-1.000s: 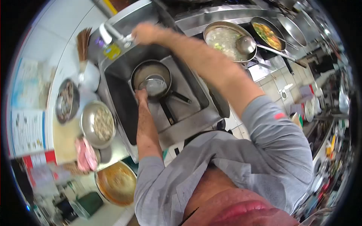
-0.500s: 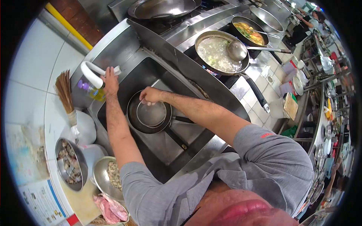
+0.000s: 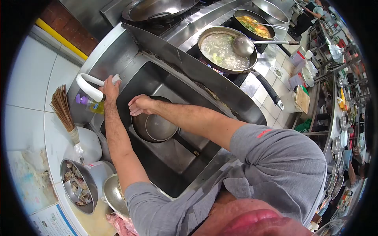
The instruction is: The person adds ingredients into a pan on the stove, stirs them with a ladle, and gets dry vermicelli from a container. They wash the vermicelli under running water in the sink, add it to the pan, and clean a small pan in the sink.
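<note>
My left hand [image 3: 110,90] is at the white faucet [image 3: 88,87] on the sink's far-left rim, with its fingers curled over the tap body. My right hand [image 3: 140,105] is above the left edge of a dark frying pan [image 3: 138,128] in the sink. Its fingers are stretched out, palm partly turned up, with nothing in them. A smaller round grey vessel [image 3: 161,128] lies inside the frying pan, partly hidden by my right forearm. The pan's black handle [image 3: 186,144] points to the lower right. Whether water runs from the faucet cannot be made out.
A purple-topped soap bottle [image 3: 95,106] stands beside the faucet. A broom [image 3: 63,108], a bowl of seafood [image 3: 80,185] and a metal strainer [image 3: 114,194] are at left. Across the steel partition, a pan of bubbling liquid [image 3: 220,51] holds a ladle [image 3: 243,46]; another pan [image 3: 252,26] contains food.
My right hand has let go of the small round vessel's rim, shifted left and straightened its fingers. The left hand stays at the faucet. The view has shifted slightly.
</note>
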A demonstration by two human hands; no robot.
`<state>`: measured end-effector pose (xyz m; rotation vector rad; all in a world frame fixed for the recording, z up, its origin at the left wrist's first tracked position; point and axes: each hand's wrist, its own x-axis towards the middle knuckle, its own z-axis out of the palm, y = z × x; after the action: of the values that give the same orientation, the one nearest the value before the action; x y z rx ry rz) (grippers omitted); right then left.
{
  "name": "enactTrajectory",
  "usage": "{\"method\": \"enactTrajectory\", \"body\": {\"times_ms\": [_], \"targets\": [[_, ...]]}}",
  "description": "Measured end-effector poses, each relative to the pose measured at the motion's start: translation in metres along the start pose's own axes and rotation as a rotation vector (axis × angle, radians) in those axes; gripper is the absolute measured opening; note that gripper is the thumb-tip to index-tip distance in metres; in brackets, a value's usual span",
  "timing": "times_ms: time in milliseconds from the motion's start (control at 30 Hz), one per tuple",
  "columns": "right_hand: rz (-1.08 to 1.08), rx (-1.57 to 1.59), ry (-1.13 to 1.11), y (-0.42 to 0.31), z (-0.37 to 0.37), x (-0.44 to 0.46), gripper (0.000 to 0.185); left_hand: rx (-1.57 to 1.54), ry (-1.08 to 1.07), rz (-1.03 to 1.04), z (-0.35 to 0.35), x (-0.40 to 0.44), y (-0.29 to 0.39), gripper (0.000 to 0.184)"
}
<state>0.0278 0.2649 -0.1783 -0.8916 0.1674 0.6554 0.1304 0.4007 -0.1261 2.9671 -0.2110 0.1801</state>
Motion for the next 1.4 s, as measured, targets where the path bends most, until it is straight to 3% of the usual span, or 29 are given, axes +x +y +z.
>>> {"method": "enactTrajectory", "body": {"times_ms": [67, 200, 500, 633, 700, 733, 767, 800, 833, 867, 900, 933, 1000, 1033, 1067, 1100, 1133, 1167, 1200, 1233, 1300, 1367, 1400], "targets": [[0.007, 0.089, -0.002, 0.001, 0.005, 0.001, 0.016, 0.075, 0.196, 0.17, 0.03, 0.017, -0.024, 0.049], [-0.006, 0.159, 0.023, 0.004, 0.008, 0.004, 0.016, 0.122, 0.059, 0.09, 0.019, 0.021, -0.015, 0.052], [-0.024, 0.282, 0.175, 0.009, 0.011, 0.013, 0.011, 0.197, 0.415, 0.133, 0.022, -0.014, 0.006, 0.054], [0.002, 0.239, 0.194, 0.024, 0.008, 0.027, 0.016, 0.124, 0.433, 0.217, 0.042, -0.011, -0.012, 0.053], [0.039, -0.017, 0.283, 0.027, 0.006, 0.029, 0.016, -0.217, 0.547, 0.266, 0.059, -0.012, -0.022, 0.047], [0.078, -0.11, 0.309, 0.029, 0.007, 0.034, 0.018, -0.212, 0.546, 0.267, 0.044, -0.028, -0.007, 0.047], [0.078, -0.108, 0.303, 0.028, 0.005, 0.036, 0.018, -0.913, 0.378, -0.167, 0.031, -0.051, 0.011, 0.042], [-0.013, -0.499, 0.374, 0.026, 0.005, 0.035, 0.02, -1.58, 0.148, -0.63, 0.019, -0.068, 0.024, 0.037], [-0.11, -0.891, 0.434, 0.026, 0.006, 0.032, 0.024, -1.573, 0.155, -0.632, 0.028, -0.075, 0.024, 0.037], [-0.169, -1.286, 0.32, -0.005, 0.02, -0.027, 0.029, -1.653, 0.183, -0.626, 0.051, -0.082, 0.02, 0.033], [-0.176, -1.285, 0.314, -0.031, 0.044, -0.042, 0.029, -1.735, 0.21, -0.616, 0.063, -0.089, 0.022, 0.029], [0.143, -1.609, 0.219, -0.06, 0.066, -0.056, 0.028, -1.734, 0.216, -0.609, 0.073, -0.095, 0.025, 0.029], [-0.128, -1.825, -0.089, -0.071, 0.033, -0.082, 0.026, -1.917, -0.062, -0.665, 0.079, -0.114, 0.042, 0.022], [-0.291, -1.915, -0.225, -0.077, 0.017, -0.094, 0.025, -1.914, -0.062, -0.66, 0.077, -0.121, 0.047, 0.022], [-0.132, -1.99, -0.312, -0.108, 0.029, -0.107, 0.025, -1.877, -0.044, -0.737, 0.074, -0.127, 0.053, 0.017], [-0.159, -2.014, -0.373, -0.126, 0.027, -0.117, 0.023, -1.838, -0.028, -0.815, 0.072, -0.135, 0.057, 0.014], [-0.3, -2.105, -0.425, -0.153, 0.03, -0.145, 0.022, -1.874, -0.173, -0.682, 0.084, -0.141, 0.041, 0.011], [-0.512, -2.113, -0.391, -0.169, 0.019, -0.149, 0.02, -1.878, -0.168, -0.679, 0.083, -0.149, 0.049, 0.011], [-0.58, -2.091, -0.297, -0.203, 0.019, -0.208, 0.02, -1.763, -0.135, -0.712, 0.08, -0.158, 0.057, 0.01], [-0.821, -2.028, -0.265, -0.228, -0.007, -0.233, 0.024, -1.643, -0.097, -0.744, 0.074, -0.168, 0.063, 0.01], [-0.843, -1.842, -0.022, -0.276, -0.066, -0.301, 0.029, -1.576, 0.047, -0.82, 0.042, -0.207, 0.105, 0.013], [-0.752, -1.872, 0.339, -0.318, -0.164, -0.348, 0.028, -1.427, 0.127, -0.67, 0.034, -0.246, 0.122, 0.015], [-0.591, -2.064, 0.552, -0.341, -0.228, -0.362, 0.028, -1.415, 0.14, -0.678, 0.031, -0.266, 0.13, 0.015]]}}
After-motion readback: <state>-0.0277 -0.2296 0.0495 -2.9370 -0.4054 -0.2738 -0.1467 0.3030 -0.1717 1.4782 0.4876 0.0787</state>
